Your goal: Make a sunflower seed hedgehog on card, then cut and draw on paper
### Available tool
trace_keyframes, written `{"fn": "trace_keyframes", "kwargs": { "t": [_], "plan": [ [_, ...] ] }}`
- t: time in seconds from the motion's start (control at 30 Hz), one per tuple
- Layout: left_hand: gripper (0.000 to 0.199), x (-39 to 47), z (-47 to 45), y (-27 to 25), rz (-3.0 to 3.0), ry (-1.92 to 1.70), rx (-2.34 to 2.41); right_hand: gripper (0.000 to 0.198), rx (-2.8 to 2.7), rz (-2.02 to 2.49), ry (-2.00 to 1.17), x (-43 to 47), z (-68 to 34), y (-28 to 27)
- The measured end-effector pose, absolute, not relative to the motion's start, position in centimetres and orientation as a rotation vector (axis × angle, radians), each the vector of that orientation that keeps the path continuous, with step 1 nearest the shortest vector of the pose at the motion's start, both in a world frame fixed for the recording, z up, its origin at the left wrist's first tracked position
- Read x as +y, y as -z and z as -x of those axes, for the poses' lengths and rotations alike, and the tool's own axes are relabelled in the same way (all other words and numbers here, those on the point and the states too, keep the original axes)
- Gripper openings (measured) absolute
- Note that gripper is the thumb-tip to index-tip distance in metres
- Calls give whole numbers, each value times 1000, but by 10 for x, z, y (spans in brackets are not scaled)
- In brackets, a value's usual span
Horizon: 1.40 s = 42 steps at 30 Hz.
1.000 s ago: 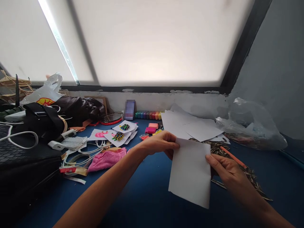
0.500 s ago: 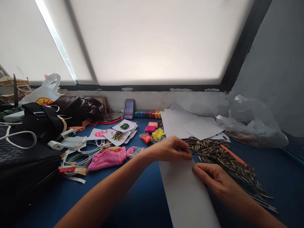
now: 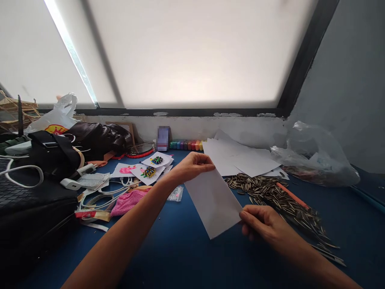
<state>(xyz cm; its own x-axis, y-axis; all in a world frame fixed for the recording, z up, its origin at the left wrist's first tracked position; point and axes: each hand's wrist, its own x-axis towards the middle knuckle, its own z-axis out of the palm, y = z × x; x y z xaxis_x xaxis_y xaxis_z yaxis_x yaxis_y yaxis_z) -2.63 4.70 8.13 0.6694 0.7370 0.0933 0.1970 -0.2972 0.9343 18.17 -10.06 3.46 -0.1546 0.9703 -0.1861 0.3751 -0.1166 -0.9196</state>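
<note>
A white sheet of paper [image 3: 212,200], a narrow rectangle, is held tilted above the blue tabletop [image 3: 180,257]. My left hand [image 3: 195,164] pinches its far end, with the fingers curled over the edge. At the near right corner, my right hand [image 3: 261,220] grips the paper between thumb and fingers. To the right of the paper lies a spread pile of striped sunflower seeds [image 3: 270,196], with an orange stick [image 3: 291,194] resting on it. Behind the seeds are larger white sheets [image 3: 240,156].
Small cards [image 3: 150,172] bearing colourful seed-and-clay figures lie left of centre. A pink cloth [image 3: 129,200], white cables and a black bag [image 3: 33,216] crowd the left. Coloured clay packs [image 3: 186,144] line the wall beside a phone [image 3: 163,138]. A clear plastic bag [image 3: 321,156] sits right.
The paper has swung up and left, so its near edge now shows. My left hand has moved left and away from me; the hands are farther apart.
</note>
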Motion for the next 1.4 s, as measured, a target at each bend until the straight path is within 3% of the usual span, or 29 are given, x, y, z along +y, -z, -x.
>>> {"fn": "trace_keyframes", "kwargs": {
  "t": [0.3,0.5,0.63,0.73,0.83,1.07,1.4],
  "plan": [
    [15,-18,23,-129,-2290,-782,419,42,-1639,1624,-635,-96,-193,-33],
    [10,-42,14,-130,-2406,-92,-32,33,-2069,1497,156,-90,-189,-18],
    [25,-16,6,-108,-2512,-335,432,32,-2182,1474,452,-83,-192,0],
    [20,5,1,-86,-2664,-51,745,45,-2235,1483,632,-80,-194,10],
    [19,13,-5,-65,-2709,66,834,53,-2231,1473,637,-82,-194,11],
    [23,2,-14,-37,-2718,20,804,38,-2287,1397,269,-94,-189,0],
    [12,7,-14,-34,-2497,43,909,45,-2416,1566,101,-101,-191,-5]
  ]
}}
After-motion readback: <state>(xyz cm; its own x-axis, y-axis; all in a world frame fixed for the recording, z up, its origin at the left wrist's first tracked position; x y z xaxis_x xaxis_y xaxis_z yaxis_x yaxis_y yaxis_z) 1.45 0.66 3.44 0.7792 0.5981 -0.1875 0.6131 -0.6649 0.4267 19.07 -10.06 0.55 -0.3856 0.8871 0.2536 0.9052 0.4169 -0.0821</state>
